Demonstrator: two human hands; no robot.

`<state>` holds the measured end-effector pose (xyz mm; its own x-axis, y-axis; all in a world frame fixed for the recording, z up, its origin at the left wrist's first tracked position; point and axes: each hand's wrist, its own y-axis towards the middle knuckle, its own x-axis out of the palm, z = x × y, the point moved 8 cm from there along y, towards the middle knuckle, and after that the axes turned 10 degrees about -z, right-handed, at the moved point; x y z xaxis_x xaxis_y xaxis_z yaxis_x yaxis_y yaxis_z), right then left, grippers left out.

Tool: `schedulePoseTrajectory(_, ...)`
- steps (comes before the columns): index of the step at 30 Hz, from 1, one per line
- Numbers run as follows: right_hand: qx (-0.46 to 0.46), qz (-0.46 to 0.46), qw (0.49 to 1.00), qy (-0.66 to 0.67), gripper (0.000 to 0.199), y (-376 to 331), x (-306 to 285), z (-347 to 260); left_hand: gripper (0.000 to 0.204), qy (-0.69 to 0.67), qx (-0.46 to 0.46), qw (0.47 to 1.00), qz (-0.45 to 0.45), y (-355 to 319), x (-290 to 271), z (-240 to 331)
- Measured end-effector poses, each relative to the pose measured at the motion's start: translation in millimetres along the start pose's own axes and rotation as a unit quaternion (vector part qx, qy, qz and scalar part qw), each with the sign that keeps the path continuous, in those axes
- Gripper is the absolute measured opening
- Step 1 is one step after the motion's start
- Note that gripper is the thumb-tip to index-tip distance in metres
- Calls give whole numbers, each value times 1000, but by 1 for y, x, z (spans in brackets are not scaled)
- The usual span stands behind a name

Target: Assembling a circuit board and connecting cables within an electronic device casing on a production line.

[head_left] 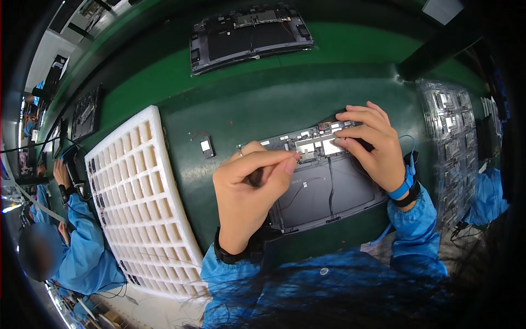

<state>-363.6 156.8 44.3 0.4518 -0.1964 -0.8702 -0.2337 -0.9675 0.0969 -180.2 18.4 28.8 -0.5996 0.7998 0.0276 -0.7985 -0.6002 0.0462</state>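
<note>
An opened dark device chassis [350, 189] lies on the dark green bench, likely a tablet or laptop. Along its far edge runs a circuit board [307, 149], with thin cables crossing the grey area nearer me. My left hand [249, 183] is closed in a pinch, thumb and forefinger meeting above the board; what sits between the tips is too small to name. My right hand [372, 140] has its fingers spread, their tips on the board's right part beside a silvery plate. A blue wrist strap [404, 188] circles that wrist.
A white foam tray [189, 241] with many pockets stands at left. Near it lies a small black module [206, 147] with wires. Another opened chassis [252, 41] rests on the far green strip. Clear plastic trays [452, 148] stand at right. A co-worker [82, 247] works at far left.
</note>
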Motion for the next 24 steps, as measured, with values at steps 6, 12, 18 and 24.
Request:
schedulePoseTrajectory(6, -7, -8, 969, 247, 16, -2, -5, 1, 20, 110, -13, 991, 81, -1, -8, 3)
schedulePoseTrajectory(12, 46, -77, 947, 309, 42, -4, 7, 0, 23, 155, 4, 984, 84, -1, -4, 1)
schedulePoseTrajectory(18, 106, -26, 911, 397, 40, -14, 7, 30, 22, 198, 19, 976, 86, 3, 0, -1)
schedulePoseTrajectory(24, 120, -13, 886, 448, 33, -17, 5, 35, 14, 199, 36, 979, 9, 13, 13, -9)
